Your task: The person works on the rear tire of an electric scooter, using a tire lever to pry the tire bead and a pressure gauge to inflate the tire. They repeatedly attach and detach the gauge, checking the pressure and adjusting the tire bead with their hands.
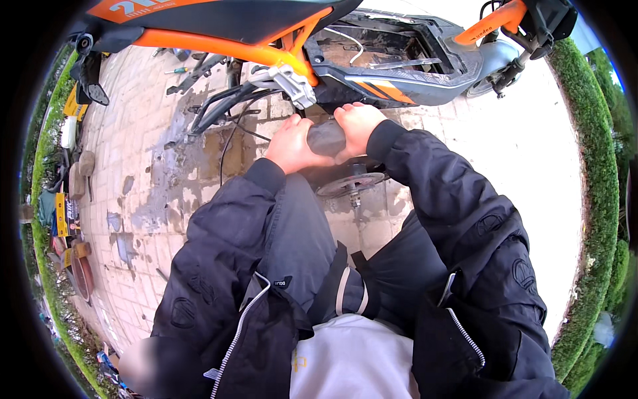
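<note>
A dark grey, rounded part (325, 138) sits between my left hand (295, 146) and my right hand (355, 130), both wrapped round it, one on each side. Just below it is a metal disc with a hub and axle (351, 186), partly behind my hands. A silver metal bracket (296, 85) on the orange frame (219, 44) of a scooter is right above. Black cables (224, 151) hang to the left of my hands.
The scooter's open deck (379, 56) spans the top, its front fork (515, 63) at upper right. Bent black tubes (212, 106) lie near the frame. Boxes (63, 213) and a brown container (81, 276) line the left hedge. Paving (153, 233) surrounds me; another hedge (591, 199) runs right.
</note>
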`<state>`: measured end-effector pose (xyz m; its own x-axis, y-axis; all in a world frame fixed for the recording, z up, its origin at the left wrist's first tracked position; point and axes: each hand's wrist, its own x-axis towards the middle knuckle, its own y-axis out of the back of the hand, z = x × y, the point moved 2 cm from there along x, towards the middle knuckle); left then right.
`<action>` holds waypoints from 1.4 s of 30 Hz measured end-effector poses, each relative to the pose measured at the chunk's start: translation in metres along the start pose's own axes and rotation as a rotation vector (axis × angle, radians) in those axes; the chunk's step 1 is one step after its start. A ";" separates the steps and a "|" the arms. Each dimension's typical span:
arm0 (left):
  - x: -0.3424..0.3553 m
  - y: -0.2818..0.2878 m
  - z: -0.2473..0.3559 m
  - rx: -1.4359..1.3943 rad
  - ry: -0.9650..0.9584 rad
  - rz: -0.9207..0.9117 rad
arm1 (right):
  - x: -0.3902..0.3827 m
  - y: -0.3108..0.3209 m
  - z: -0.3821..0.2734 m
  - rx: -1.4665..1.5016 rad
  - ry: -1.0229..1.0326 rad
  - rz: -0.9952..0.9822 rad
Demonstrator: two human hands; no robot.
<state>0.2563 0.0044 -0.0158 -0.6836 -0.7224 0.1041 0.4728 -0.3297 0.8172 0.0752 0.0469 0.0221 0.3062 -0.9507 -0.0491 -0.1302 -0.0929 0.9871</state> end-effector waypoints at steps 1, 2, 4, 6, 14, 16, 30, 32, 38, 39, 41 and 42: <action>0.001 0.001 -0.001 0.001 0.021 -0.022 | 0.000 0.000 -0.001 -0.001 -0.006 0.003; 0.002 0.002 -0.001 0.002 0.041 -0.043 | 0.001 0.000 -0.001 -0.003 -0.013 0.006; 0.005 0.004 -0.003 -0.004 0.016 -0.006 | 0.002 0.000 -0.003 -0.003 -0.038 0.009; 0.005 0.004 -0.007 -0.028 0.019 -0.002 | 0.003 0.003 -0.004 0.007 -0.039 -0.007; 0.011 0.013 -0.037 -0.106 0.048 -0.027 | -0.040 -0.010 0.061 0.229 -0.133 0.136; 0.014 0.012 -0.044 -0.104 0.017 -0.021 | -0.077 -0.029 0.093 0.153 -0.381 -0.073; 0.014 0.010 -0.046 -0.065 0.054 -0.092 | -0.181 -0.108 0.114 0.168 -0.747 -0.067; 0.016 0.012 -0.040 -0.044 0.079 -0.127 | -0.189 -0.100 0.110 0.045 -0.655 -0.006; -0.003 -0.009 0.089 0.357 -0.291 0.170 | -0.209 -0.093 0.110 -0.047 -0.541 0.152; 0.008 -0.022 0.118 0.320 -0.450 0.096 | -0.208 -0.093 0.108 -0.015 -0.552 0.154; 0.041 -0.058 0.160 0.326 -0.528 0.004 | -0.202 -0.086 0.110 0.034 -0.574 0.176; 0.061 -0.080 0.166 0.414 -0.590 -0.074 | -0.199 -0.083 0.108 0.061 -0.591 0.180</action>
<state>0.0844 0.0873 0.0188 -0.9471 -0.2205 0.2332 0.2441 -0.0232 0.9695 -0.0764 0.2119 -0.0660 -0.2971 -0.9545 0.0239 -0.1902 0.0836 0.9782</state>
